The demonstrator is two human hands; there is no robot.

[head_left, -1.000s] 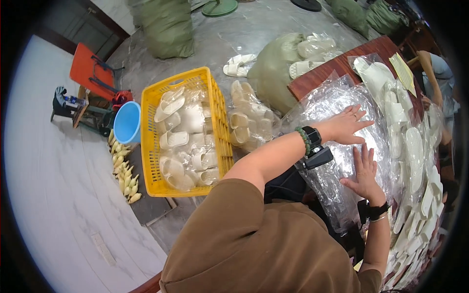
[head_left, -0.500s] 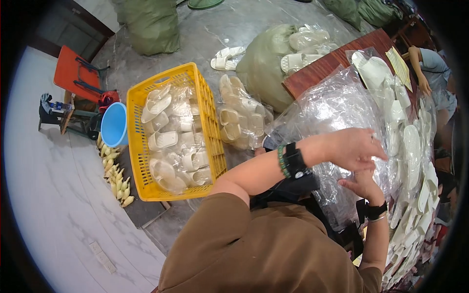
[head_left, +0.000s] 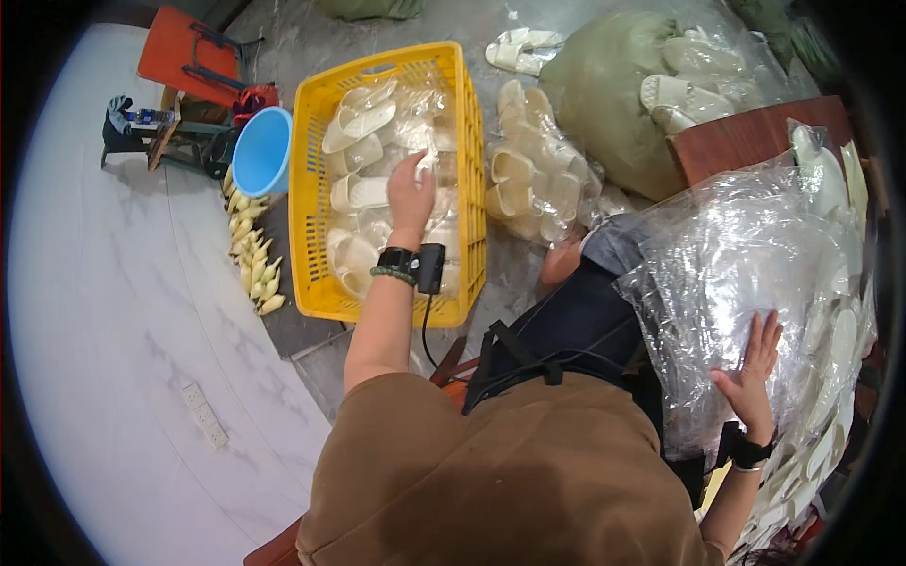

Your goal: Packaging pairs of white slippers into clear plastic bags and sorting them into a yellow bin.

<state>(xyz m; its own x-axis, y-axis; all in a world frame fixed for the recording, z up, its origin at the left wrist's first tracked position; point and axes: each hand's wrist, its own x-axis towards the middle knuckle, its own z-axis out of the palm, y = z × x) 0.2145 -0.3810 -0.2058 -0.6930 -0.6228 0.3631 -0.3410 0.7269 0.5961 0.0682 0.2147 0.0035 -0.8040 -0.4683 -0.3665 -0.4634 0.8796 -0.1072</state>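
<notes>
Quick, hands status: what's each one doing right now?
Left hand: in the yellow crate, fingers on bagged slippers; grip unclear.
Right hand: open, flat on clear plastic bags.

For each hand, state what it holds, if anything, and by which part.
Left hand reaches among bagged slippers in the yellow crate; grip unclear. Right hand lies flat on clear plastic bags.

Bright, even light, glare on the clear plastic bags [head_left: 746,255], heavy fisheye bending, dark vignetted corners.

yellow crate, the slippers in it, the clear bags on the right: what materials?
Yellow crate: looks like moulded rigid plastic, going by its lattice walls and even colour. Cream slippers: probably soft foam or rubber, one-piece and matte. Clear bags: thin plastic film, crinkled, with glossy glare. Left hand reaches into the crate; right hand presses the film.
</notes>
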